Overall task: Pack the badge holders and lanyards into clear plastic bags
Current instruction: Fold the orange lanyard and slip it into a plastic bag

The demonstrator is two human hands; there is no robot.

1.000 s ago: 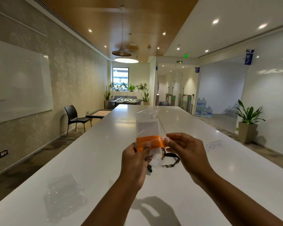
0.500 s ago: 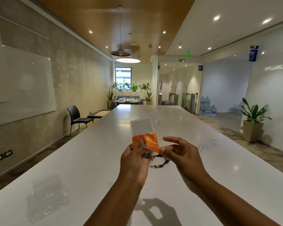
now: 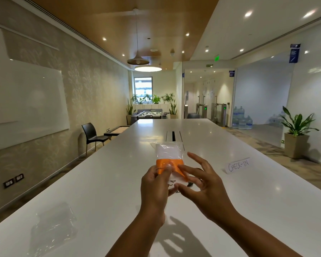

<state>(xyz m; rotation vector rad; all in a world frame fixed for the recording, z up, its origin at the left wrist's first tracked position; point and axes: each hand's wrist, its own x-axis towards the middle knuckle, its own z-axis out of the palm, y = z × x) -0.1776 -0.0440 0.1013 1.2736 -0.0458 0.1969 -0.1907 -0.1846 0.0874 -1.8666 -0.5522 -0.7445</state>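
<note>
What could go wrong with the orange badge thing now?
The lanyard and clip seem to hang outside the bag, so they may snag or stay out. Only the left hand pinches the bag; the right hand just touches it, so it might slip onto the table.

Above a long white table [image 3: 100, 182], the left hand [image 3: 156, 184] grips the lower edge of a clear bag [image 3: 170, 151] holding a white badge holder [image 3: 168, 163] with an orange band. The right hand [image 3: 202, 188] lays its index finger on the orange band, other fingers spread. More clear bags [image 3: 54, 225] lie flat at the near left, and a "CHECK-IN" sign [image 3: 238, 166] stands to the right.
</note>
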